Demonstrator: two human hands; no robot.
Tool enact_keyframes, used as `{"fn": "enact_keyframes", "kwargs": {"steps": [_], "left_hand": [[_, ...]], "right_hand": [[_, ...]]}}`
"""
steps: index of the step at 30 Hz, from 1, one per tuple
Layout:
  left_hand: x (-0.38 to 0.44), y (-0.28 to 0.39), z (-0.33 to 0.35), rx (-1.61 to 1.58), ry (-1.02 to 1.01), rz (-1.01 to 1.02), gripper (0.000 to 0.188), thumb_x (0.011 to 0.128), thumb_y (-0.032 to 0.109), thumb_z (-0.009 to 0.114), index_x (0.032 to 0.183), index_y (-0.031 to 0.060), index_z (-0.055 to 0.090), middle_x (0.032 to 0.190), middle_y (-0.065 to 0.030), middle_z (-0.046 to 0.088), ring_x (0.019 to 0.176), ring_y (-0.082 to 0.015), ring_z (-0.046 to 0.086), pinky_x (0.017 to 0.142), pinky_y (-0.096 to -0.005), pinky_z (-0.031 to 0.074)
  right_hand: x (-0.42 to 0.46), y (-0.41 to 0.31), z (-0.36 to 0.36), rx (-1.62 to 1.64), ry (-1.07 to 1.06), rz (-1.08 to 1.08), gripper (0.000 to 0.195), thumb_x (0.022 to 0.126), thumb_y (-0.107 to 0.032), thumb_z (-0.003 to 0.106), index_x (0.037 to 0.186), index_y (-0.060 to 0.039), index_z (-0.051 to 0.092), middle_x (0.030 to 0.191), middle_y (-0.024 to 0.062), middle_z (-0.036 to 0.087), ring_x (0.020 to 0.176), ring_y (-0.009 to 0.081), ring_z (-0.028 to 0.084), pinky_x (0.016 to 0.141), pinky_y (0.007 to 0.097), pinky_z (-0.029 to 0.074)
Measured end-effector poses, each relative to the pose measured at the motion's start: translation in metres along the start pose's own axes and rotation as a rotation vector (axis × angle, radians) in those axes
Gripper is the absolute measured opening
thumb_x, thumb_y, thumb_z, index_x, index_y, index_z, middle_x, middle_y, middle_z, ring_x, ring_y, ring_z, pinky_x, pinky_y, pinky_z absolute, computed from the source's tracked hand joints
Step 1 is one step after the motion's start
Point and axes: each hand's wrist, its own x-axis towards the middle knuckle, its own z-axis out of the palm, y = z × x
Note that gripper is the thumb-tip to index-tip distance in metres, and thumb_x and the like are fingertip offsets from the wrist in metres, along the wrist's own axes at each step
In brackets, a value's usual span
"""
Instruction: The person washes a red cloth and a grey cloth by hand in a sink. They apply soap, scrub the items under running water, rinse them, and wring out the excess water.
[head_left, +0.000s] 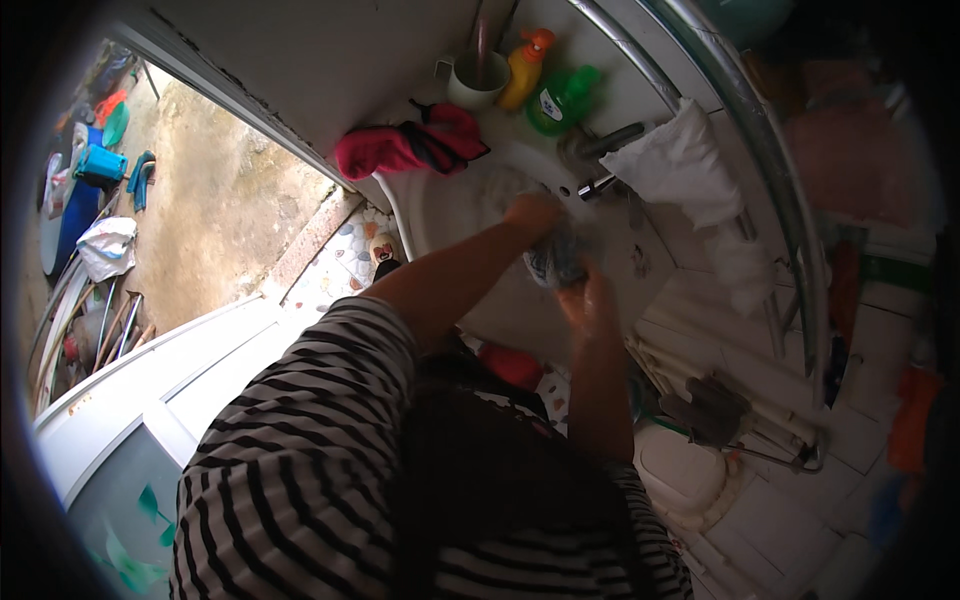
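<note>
Over a white washbasin (480, 285), both of my hands are on a wet grey-blue cloth or shoe-like item (553, 259); blur hides exactly what it is. My left hand (534, 214) presses on its upper end, knuckles up. From below, my right hand (585, 289) grips the lower end, its skin wet. Beyond them stand the basin's tap (600, 186) and a dark curved spout or handle (611, 140). A pink-red and black cloth (412, 142) lies over the basin's far left rim.
Behind the basin stand a white mug (478, 79), a yellow bottle (521, 73) and a green pump bottle (562, 101). A white towel (679, 169) hangs on the metal rail at right. Grey gloves (705, 412) hang lower right, and a white door (217, 360) stands at left.
</note>
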Motion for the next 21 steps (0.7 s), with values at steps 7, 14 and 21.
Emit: {"fn": "enact_keyframes", "kwargs": {"steps": [7, 14, 21], "left_hand": [[-0.083, -0.012, -0.050, -2.563, -0.521, -0.311, 0.050, 0.079, 0.035, 0.054, 0.114, 0.0004, 0.046, 0.118, -0.0152, 0.045, 0.107, -0.0285, 0.046, 0.087, -0.0448, 0.038], [-0.082, -0.024, -0.024, -2.141, -0.777, -0.259, 0.087, 0.072, 0.065, 0.048, 0.130, 0.0033, 0.028, 0.128, -0.0193, 0.034, 0.116, -0.0337, 0.037, 0.094, -0.0494, 0.029], [-0.073, 0.023, -0.028, -1.698, -0.562, -0.767, 0.071, 0.077, 0.064, 0.041, 0.130, 0.0179, 0.031, 0.117, -0.0147, 0.045, 0.100, -0.0248, 0.050, 0.088, -0.0402, 0.039]], "right_hand": [[-0.015, -0.024, -0.024, 0.132, -0.110, -0.203, 0.037, 0.087, -0.017, 0.047, 0.119, -0.0003, 0.040, 0.118, 0.0111, 0.047, 0.107, 0.0256, 0.046, 0.093, 0.0385, 0.035], [-0.042, -0.027, -0.022, 0.120, -0.201, -0.234, 0.044, 0.090, -0.032, 0.034, 0.121, -0.0023, 0.039, 0.121, 0.0144, 0.045, 0.108, 0.0301, 0.046, 0.090, 0.0444, 0.039], [-0.049, -0.025, -0.011, 0.108, -0.316, -0.193, 0.048, 0.086, -0.036, 0.037, 0.119, -0.0014, 0.042, 0.117, 0.0146, 0.048, 0.101, 0.0290, 0.050, 0.085, 0.0432, 0.042]]}}
